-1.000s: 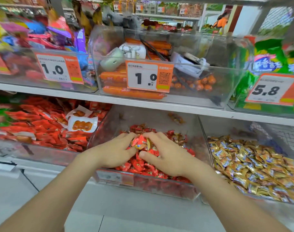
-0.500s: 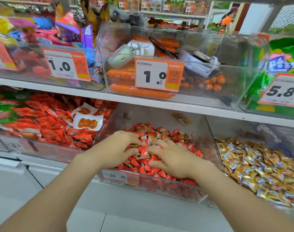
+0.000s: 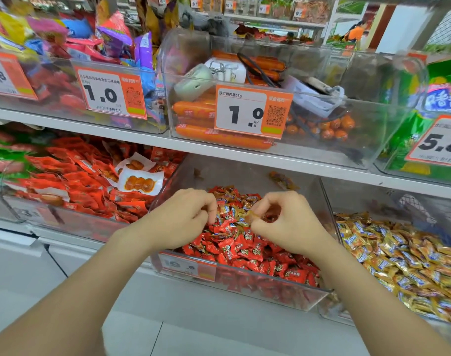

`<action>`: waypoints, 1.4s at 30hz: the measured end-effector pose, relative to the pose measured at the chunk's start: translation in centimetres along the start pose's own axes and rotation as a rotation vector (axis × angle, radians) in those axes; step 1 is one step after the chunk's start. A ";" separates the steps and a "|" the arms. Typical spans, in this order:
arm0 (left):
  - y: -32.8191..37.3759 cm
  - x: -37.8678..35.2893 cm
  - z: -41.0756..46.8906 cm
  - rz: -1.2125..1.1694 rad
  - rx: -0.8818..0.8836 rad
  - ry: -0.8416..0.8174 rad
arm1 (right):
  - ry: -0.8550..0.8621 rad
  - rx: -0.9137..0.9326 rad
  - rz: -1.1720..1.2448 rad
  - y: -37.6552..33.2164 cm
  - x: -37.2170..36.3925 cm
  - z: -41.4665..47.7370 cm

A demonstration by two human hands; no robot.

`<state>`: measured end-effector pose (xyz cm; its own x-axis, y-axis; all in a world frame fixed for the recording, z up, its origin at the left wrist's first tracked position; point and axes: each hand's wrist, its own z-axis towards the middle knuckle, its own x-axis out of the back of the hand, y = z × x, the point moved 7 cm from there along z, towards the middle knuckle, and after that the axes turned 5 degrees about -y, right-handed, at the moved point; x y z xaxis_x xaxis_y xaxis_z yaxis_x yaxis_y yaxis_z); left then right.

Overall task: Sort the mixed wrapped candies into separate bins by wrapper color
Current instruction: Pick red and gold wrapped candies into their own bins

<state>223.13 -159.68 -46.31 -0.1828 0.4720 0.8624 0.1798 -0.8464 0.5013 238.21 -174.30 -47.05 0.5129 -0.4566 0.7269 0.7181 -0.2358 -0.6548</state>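
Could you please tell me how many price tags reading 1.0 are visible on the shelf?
2: one 1.0 tag on the upper left bin, another 1.0 tag on the sausage bin. Others may be out of view.

Both bare forearms reach forward and converge, the left hand [image 3: 183, 218] curled with fingers bent into a loose pinching grip, the right hand [image 3: 283, 222] likewise curled, thumb and forefinger closed together, the two hands near but apart.
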 end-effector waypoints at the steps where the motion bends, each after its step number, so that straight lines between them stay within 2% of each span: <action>1: 0.1 0.2 -0.1 0.013 -0.005 -0.006 | 0.002 -0.032 0.104 0.1 0.0 0.0; 4: -0.7 -0.3 -0.5 0.035 0.020 -0.142 | 0.007 -0.115 0.379 0.1 -0.3 0.1; 7: -2.1 -1.0 -0.9 0.084 0.089 -0.283 | 0.003 -0.116 0.471 -0.7 -0.5 0.3; 10: -2.0 -0.8 -0.5 0.172 0.076 -0.264 | -0.030 -0.092 0.305 -0.8 -1.1 0.7; 13: -1.6 -0.9 -0.2 0.257 0.056 -0.243 | -0.135 -0.031 0.163 -1.2 -2.5 1.1; 17: -2.4 -1.1 0.0 0.287 0.068 -0.198 | -0.249 0.144 -0.202 -2.9 -4.3 1.1; 22: -2.3 -0.9 -0.3 0.232 0.074 -0.179 | -0.314 0.208 -0.314 -3.5 -6.3 1.3; 25: -1.6 -0.8 -0.4 0.151 0.049 -0.159 | -0.264 0.138 -0.242 -3.6 -5.8 1.7; 28: -0.9 -0.3 -0.4 0.101 0.029 -0.079 | -0.147 -0.029 -0.016 -2.7 -4.2 2.2; 31: -0.8 0.0 -0.4 0.165 0.053 0.003 | -0.103 -0.131 0.140 -1.5 -3.0 2.4; 34: -1.2 0.0 0.1 0.170 0.073 0.030 | -0.247 -0.121 0.070 -0.8 -3.1 2.3; 37: -1.7 -1.0 0.8 0.201 0.129 -0.050 | -0.367 -0.070 -0.025 -0.5 -3.1 1.5; 39: -1.8 -1.6 1.0 0.233 0.166 -0.081 | -0.324 -0.026 -0.043 -0.3 -2.5 1.5; 42: -1.4 -1.7 1.3 0.300 0.187 -0.073 | -0.171 -0.017 0.063 -0.2 -1.1 1.8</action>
<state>224.41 -158.99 -48.42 -0.0264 0.2312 0.9726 0.3903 -0.8933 0.2229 238.40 -172.20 -47.33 0.6299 -0.3186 0.7083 0.6751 -0.2262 -0.7021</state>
